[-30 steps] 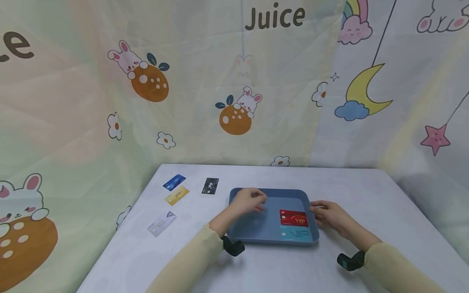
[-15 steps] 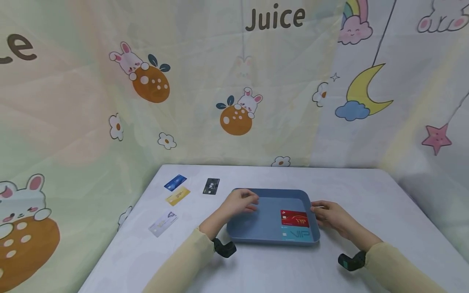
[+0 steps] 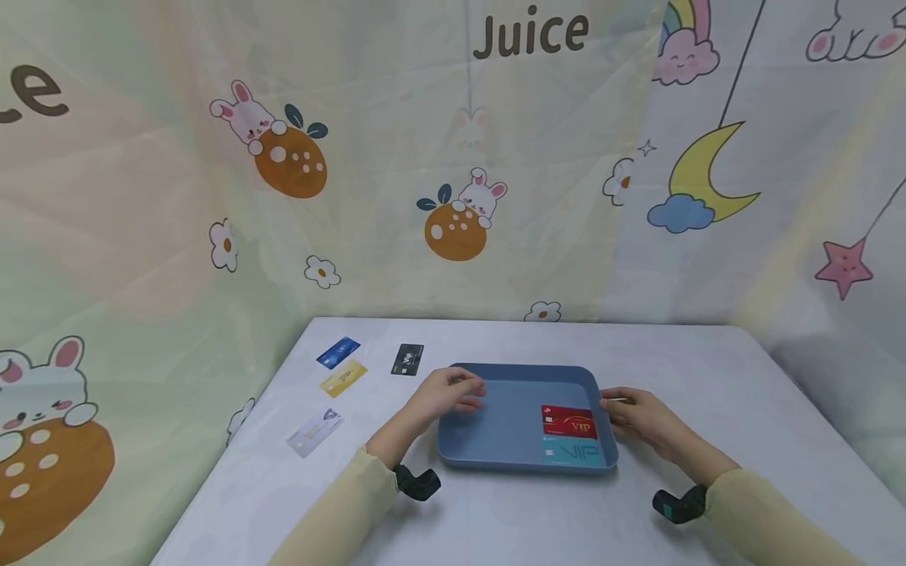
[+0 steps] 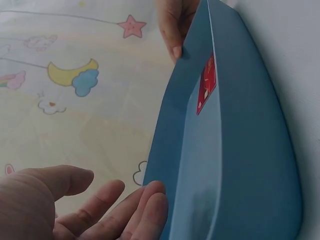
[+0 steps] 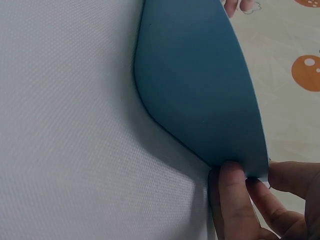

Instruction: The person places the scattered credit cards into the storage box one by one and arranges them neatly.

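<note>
My left hand (image 3: 444,391) hovers over the left rim of the blue tray (image 3: 510,456), its fingers loosely bent and holding nothing. In the left wrist view the thumb (image 4: 65,180) stands apart from the fingers, beside the tray wall. At the tray's right side, my right hand (image 3: 644,417) holds the rim: in the right wrist view its fingers (image 5: 235,195) lie against the outer wall and the thumb (image 5: 290,177) is at the edge. Inside the tray, at the right, a red VIP card (image 3: 569,421) lies directly behind a light-blue VIP card (image 3: 572,451).
Left of the tray on the white table (image 3: 708,377) lie a black card (image 3: 407,359), a blue card (image 3: 338,352), a gold card (image 3: 344,378) and a silver card (image 3: 314,432). A printed cloth wall (image 3: 368,157) rises behind the table and along its sides.
My left hand has drawn back leftward from above the tray's middle to its left rim. The right hand, the tray and the cards stay where they were.
</note>
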`<state>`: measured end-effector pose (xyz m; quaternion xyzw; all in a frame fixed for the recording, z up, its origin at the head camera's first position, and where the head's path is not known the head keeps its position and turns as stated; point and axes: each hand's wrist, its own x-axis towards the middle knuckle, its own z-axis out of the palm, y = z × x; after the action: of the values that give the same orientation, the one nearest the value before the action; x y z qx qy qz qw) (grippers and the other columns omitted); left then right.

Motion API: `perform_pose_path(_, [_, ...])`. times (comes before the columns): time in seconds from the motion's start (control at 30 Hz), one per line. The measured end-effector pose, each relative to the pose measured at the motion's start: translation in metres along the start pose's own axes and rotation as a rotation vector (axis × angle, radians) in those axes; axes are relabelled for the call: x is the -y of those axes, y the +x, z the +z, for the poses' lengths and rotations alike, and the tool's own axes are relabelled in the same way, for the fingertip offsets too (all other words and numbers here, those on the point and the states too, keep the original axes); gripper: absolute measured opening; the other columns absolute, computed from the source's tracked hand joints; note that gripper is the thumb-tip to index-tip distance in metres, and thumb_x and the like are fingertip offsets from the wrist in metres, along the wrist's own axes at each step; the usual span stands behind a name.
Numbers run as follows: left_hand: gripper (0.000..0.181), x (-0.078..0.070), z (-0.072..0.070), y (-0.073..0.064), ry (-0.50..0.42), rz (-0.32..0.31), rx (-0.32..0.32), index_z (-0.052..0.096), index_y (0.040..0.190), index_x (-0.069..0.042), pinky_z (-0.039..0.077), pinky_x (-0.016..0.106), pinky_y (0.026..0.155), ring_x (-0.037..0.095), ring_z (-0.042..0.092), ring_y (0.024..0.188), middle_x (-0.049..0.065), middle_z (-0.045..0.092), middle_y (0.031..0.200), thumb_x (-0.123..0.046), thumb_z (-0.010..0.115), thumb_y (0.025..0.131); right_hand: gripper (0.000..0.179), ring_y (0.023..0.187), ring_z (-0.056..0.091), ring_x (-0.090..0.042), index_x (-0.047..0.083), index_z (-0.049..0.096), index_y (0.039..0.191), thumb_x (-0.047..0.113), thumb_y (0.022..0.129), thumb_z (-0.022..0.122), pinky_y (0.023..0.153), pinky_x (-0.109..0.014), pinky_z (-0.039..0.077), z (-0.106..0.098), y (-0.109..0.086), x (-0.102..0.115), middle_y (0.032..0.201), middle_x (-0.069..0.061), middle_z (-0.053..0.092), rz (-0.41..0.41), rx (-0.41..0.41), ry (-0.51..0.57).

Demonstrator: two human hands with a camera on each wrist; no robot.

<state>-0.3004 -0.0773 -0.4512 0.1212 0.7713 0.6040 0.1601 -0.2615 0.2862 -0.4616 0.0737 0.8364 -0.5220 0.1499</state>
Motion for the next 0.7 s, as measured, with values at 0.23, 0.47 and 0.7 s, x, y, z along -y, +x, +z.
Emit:
perform_pose_path(0.23, [0.038, 0.005, -0.01, -0.005, -0.04, -0.017, -0.005, 0.066, 0.127, 0.005, 0.061, 0.035, 0.088, 0.029, 0.076, 0.104, 0.02, 0.074, 0.119, -0.026, 0.061, 0.105, 0.059, 0.123, 0.062, -0.041, -0.011, 0.04, 0.149, 0.027, 0.107, 0.057, 0.093, -0.039, 0.059, 0.0, 0.001, 0.0, 0.145, -0.038, 0.048, 0.005, -0.006, -0.008])
perform_pose_path(0.47, [0.039, 0.008, -0.02, -0.008, -0.057, -0.041, -0.012, 0.065, 0.129, 0.005, 0.061, 0.034, 0.088, 0.024, 0.076, 0.101, 0.018, 0.074, 0.12, -0.026, 0.059, 0.106, 0.06, 0.121, 0.063, -0.04, -0.012, 0.04, 0.149, 0.027, 0.107, 0.058, 0.093, -0.038, 0.059, 0.0, -0.001, 0.001, 0.144, -0.038, 0.048, 0.002, -0.007, -0.002])
perform_pose_path(0.7, [0.035, 0.007, -0.032, -0.011, -0.079, -0.046, -0.05, 0.065, 0.127, 0.005, 0.062, 0.036, 0.087, 0.025, 0.077, 0.098, 0.023, 0.073, 0.122, -0.022, 0.06, 0.105, 0.06, 0.121, 0.063, -0.039, -0.012, 0.04, 0.149, 0.027, 0.107, 0.058, 0.093, -0.038, 0.059, 0.0, 0.0, 0.001, 0.145, -0.038, 0.048, 0.007, -0.003, 0.003])
